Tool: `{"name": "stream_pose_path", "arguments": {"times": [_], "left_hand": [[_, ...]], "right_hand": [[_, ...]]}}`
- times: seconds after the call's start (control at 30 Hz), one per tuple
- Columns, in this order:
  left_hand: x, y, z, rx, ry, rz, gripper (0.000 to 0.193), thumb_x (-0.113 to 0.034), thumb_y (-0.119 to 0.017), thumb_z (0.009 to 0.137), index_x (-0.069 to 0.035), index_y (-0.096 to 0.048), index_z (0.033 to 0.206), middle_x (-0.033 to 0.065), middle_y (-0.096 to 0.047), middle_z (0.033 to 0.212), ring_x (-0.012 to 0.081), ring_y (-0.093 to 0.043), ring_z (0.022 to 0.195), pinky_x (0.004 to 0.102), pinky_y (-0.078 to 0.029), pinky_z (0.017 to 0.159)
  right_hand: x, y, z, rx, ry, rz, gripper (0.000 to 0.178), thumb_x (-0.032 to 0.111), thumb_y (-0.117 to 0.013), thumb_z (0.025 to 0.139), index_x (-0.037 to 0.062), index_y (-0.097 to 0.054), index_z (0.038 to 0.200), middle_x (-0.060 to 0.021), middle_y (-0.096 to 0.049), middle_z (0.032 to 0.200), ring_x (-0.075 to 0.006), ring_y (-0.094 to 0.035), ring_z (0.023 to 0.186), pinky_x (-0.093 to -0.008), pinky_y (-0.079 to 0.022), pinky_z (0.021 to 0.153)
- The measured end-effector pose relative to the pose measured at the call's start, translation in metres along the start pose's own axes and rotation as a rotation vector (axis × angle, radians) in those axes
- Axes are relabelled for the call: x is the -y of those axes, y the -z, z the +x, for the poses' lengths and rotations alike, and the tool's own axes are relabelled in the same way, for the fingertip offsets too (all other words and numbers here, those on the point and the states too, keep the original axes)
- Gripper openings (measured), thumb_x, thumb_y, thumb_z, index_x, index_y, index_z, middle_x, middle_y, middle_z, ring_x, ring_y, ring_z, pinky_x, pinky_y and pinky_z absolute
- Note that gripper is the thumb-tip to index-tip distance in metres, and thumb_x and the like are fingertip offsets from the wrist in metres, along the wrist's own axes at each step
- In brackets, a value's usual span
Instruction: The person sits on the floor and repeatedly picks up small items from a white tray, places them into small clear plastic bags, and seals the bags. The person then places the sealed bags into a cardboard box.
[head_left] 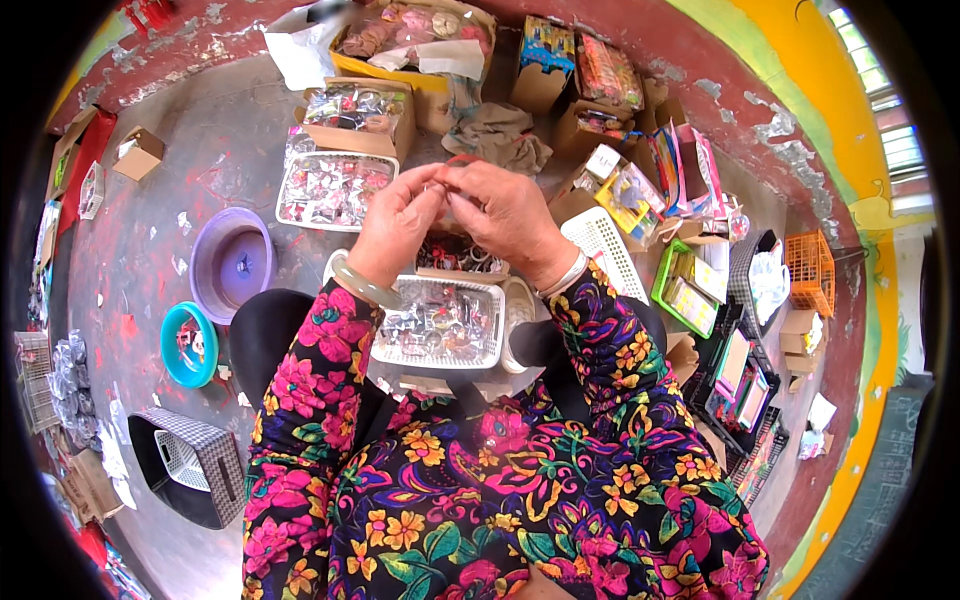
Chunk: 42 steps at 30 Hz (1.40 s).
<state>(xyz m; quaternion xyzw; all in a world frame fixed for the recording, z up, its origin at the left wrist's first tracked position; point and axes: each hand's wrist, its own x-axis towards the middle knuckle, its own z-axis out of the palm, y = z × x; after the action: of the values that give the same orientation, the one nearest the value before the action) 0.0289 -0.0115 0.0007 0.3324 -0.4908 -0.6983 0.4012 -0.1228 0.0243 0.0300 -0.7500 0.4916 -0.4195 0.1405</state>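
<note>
Both hands are raised with their fingertips brought together. My left hand [402, 222], with a pale bangle at the wrist, is closed in a pinch; what lies between its fingers is too small to make out. My right hand [508, 218], a light bracelet at its wrist, has curled fingers beside it, and a small red thing [462, 160] peeks out at their tips. Under the hands sits a cardboard box of dark and coloured small bands [465, 258], partly hidden. Nearer me is a white basket [440, 364] of small clear packets.
Another white basket [322, 226] of packets and a box of bagged goods [350, 138] stand beyond my left hand. Left are a purple basin [205, 265] and a teal basin [208, 345]. A white basket [607, 255], green crate [690, 318] and orange crate [808, 272] stand right.
</note>
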Motion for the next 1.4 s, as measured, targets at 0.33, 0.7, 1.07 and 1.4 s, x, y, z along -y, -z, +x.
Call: {"name": "stream_pose_path", "arguments": {"times": [0.33,0.7,1.07,1.4], "left_hand": [[-0.022,-0.002,-0.012,-0.066,0.011,-0.085,0.030,-0.011,-0.052,0.089,0.002,-0.052,0.116,0.0055,-0.060,0.100,0.0077,-0.055,0.087,0.0214,-0.044,0.077],[-0.045,-0.003,-0.033,-0.062,-0.126,0.173,0.032,-0.010,-0.049,0.090,0.003,-0.049,0.119,0.0102,-0.058,0.110,0.0137,-0.054,0.101,0.0252,-0.041,0.089],[-0.050,-0.012,-0.047,-0.103,-0.057,0.188,0.033,-0.013,-0.048,0.091,0.003,-0.049,0.120,0.0108,-0.058,0.112,0.0162,-0.054,0.104,0.0292,-0.041,0.090],[-0.052,-0.022,-0.047,-0.079,-0.034,0.132,0.032,-0.012,-0.047,0.092,0.002,-0.049,0.120,0.0109,-0.058,0.112,0.0158,-0.054,0.104,0.0287,-0.041,0.089]], "right_hand": [[-0.011,0.027,-0.006,-0.308,-0.180,0.256,0.019,-0.001,-0.055,0.073,0.0028,-0.066,0.088,-0.0121,-0.064,0.085,-0.0220,-0.062,0.077,-0.0282,-0.049,0.069],[-0.177,-0.073,-0.085,0.820,-0.468,-0.484,0.019,0.009,-0.056,0.063,0.0110,-0.070,0.076,-0.0155,-0.064,0.077,-0.0338,-0.060,0.074,-0.0403,-0.048,0.068],[-0.211,-0.117,-0.135,1.283,-0.424,-0.545,0.031,0.012,-0.058,0.075,0.0073,-0.061,0.106,-0.0163,-0.061,0.105,-0.0308,-0.059,0.098,-0.0387,-0.048,0.082],[-0.216,-0.134,-0.152,1.241,-0.548,-0.674,0.021,0.010,-0.054,0.078,0.0048,-0.068,0.093,-0.0129,-0.065,0.097,-0.0263,-0.063,0.091,-0.0375,-0.051,0.074]]}}
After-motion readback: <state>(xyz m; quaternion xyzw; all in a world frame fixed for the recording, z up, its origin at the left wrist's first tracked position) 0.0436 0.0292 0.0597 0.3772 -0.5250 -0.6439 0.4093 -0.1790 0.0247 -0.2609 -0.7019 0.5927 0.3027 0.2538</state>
